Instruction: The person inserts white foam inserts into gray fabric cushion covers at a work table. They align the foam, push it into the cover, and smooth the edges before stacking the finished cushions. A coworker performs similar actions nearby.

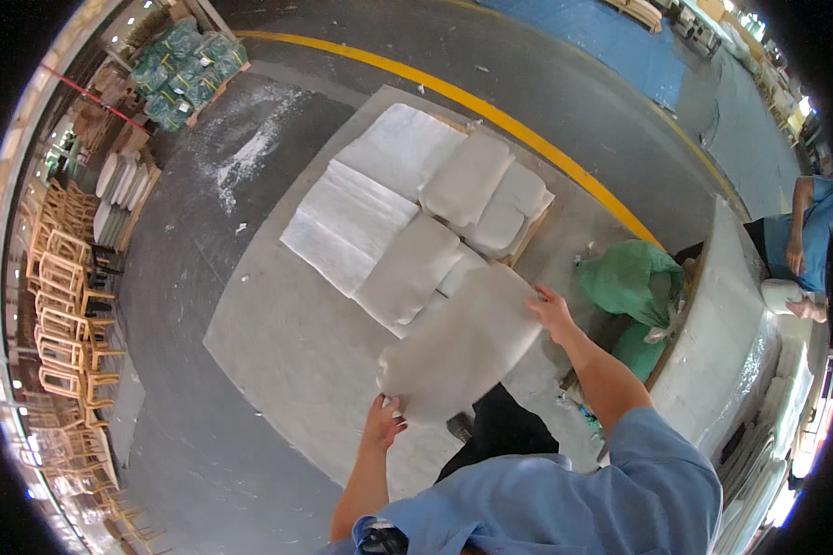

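A thin off-white seat cushion pad (467, 347), slightly blurred, is held out in front of my body by its two ends. My left hand (382, 424) is closed on its near left corner, fingers curled at the edge. At the far right end, my right hand (554, 316) pinches the rim between thumb and fingers. Just beyond lie stacked pads of similar shape, including a near pad (409, 264) and a far pad (469, 178). Beside them on the left are a flat white sheet (350, 222) and another white sheet (400, 148). The held pad partly covers the nearest stack.
A pale floor sheet (259, 324) lies under the stacks. Green sacks (625, 277) lean by a plastic-covered table (717, 305) on the right. Behind it sits a co-worker in a blue shirt (816, 236). Wooden chair frames (65, 324) and green-wrapped bundles (180, 74) line the left.
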`<state>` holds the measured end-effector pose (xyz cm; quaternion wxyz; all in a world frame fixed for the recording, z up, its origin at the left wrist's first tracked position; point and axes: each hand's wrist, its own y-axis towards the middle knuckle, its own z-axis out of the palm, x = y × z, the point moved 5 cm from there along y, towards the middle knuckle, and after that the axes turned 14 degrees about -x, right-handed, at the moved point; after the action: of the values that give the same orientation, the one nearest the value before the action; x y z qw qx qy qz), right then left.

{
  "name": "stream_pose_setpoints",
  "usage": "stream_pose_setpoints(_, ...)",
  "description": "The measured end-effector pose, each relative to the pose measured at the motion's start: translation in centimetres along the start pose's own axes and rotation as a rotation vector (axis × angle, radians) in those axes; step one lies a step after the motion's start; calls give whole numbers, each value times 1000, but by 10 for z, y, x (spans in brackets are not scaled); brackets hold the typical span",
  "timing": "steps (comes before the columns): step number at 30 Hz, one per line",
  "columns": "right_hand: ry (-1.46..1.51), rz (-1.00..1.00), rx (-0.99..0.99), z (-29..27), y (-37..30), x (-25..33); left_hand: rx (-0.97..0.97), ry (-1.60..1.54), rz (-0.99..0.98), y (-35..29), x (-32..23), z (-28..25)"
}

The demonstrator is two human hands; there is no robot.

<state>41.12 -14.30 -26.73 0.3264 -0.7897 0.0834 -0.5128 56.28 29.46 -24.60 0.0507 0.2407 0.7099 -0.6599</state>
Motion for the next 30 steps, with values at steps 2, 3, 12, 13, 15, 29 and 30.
stream_pose_setpoints(2,-91,10,-42,18,33,-7,-195,285,154,21,-19,4)
stream_pose_setpoints(3,-154,-9,-93,12,58,-25,-247,438,231,23,-33,17)
stream_pose_setpoints(12,-398,341,180,53,97,-195,-146,373,-300,-21,49,-2)
stream_pose_setpoints(13,-424,405,220,75,88,-200,-213,429,-359,-27,60,-8)
stream_pose_setpoints(15,-494,457,278,102,96,-203,-256,443,-451,-30,78,-9)
stream_pose_setpoints(29,-4,711,-305,214,196,-289,-174,182,-294,9,100,21)
stream_pose_setpoints(30,19,714,-277,224,195,-287,-160,165,-254,10,99,21)
